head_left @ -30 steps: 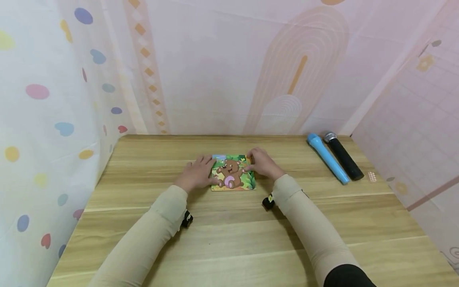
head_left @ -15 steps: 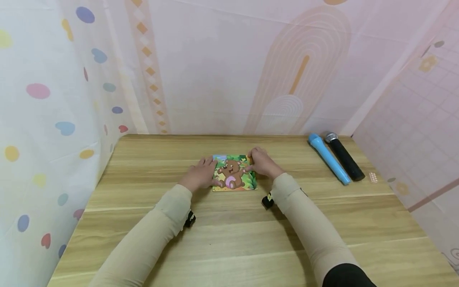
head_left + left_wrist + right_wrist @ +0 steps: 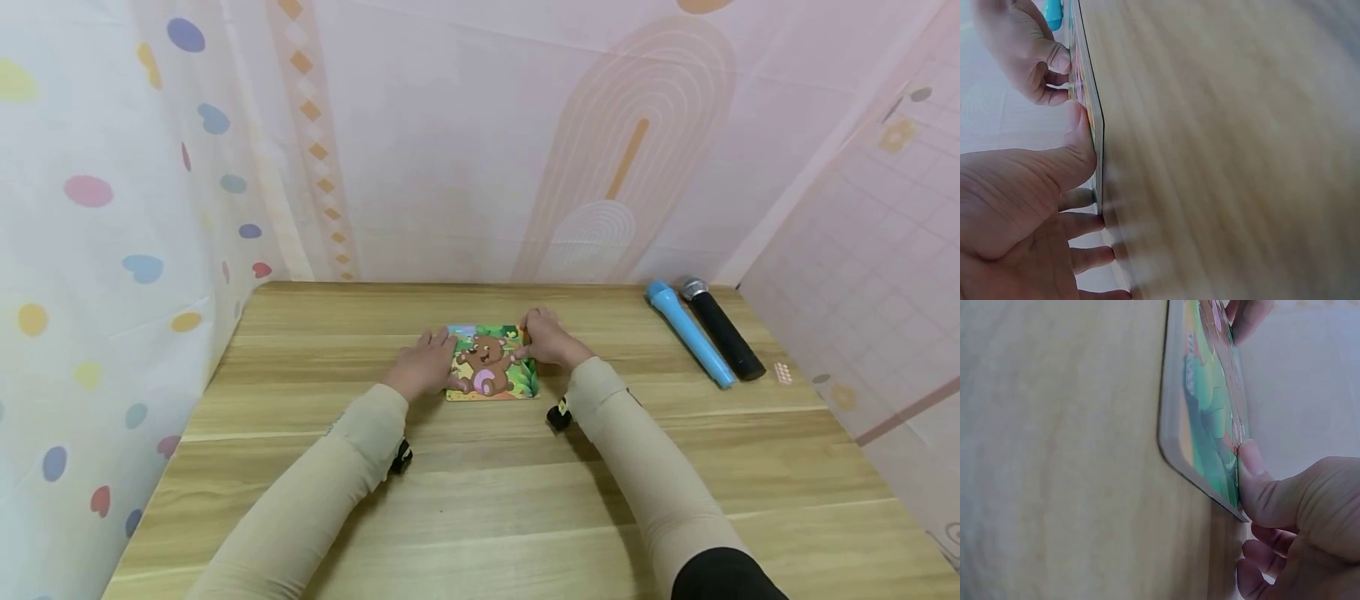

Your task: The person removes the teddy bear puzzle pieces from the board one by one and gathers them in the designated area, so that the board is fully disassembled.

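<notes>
One bear board [image 3: 487, 367], touched at two sides

Your bear board lies picture side up on the worktop [image 3: 480, 500], near the middle of its width and toward the far edge. It is a thin rectangular slab with rounded corners and a pale edge; its print shows a brown bear with a pink belly among green leaves.

Your left grip [image 3: 423, 367] is spread wide along the left edge: the thumb [image 3: 1079, 150] rests on the face, while the straight fingers [image 3: 1090, 257] fan out past the edge, some tips on the wood. Your right grip [image 3: 553, 342] is narrow, holding the far right corner, with the thumb on the print and the fingers bent beside the edge.

Beige sleeves [image 3: 315, 483] cover your arms, the soft cloth wrinkled toward the wrists, and a small black block [image 3: 558, 416] sits at each wrist. The worktop has pale, streaky wood grain.

Well to your right, a blue microphone [image 3: 690, 333] with a smooth shaft lies slanted beside a black microphone [image 3: 726, 333] with a silvery, rounded head; both are slim and round. Just beside the black one is a small patch of pinkish dots [image 3: 782, 373]. Behind the worktop hangs a pale pink cloth [image 3: 442, 167], lightly creased and printed with arches and diamonds.
</notes>
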The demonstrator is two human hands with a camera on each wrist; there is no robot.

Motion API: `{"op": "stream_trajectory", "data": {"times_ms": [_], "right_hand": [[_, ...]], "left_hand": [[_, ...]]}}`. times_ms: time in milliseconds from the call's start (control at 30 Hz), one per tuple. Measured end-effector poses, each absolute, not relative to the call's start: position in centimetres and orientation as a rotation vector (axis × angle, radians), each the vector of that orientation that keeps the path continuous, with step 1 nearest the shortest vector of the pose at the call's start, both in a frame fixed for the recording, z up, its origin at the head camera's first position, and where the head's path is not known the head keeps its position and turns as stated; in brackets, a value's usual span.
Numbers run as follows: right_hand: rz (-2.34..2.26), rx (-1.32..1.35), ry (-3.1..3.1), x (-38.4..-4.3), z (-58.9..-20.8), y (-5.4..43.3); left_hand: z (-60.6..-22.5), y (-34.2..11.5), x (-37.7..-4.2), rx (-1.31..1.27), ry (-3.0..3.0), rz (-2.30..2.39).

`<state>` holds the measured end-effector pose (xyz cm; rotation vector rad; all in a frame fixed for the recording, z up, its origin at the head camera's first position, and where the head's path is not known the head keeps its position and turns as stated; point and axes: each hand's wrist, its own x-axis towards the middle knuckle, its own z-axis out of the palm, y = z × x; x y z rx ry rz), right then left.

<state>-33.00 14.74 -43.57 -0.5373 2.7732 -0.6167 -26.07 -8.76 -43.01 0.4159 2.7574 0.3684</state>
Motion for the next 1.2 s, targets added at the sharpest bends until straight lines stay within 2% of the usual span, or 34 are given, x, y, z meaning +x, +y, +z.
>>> {"op": "stream_trajectory", "data": {"times_ms": [433, 1200], "right_hand": [[-0.694, -0.504, 2.733, -33.2, -43.8, 14.4], [-0.718, -0.657, 2.76, -32.7, -43.5, 14.8]], "left_hand": [[-43.4, -8.6, -26.2, 0.413, 2.759, 0.355], [-42.5, -8.7, -25.9, 0.453, 2.749, 0.38]]}}
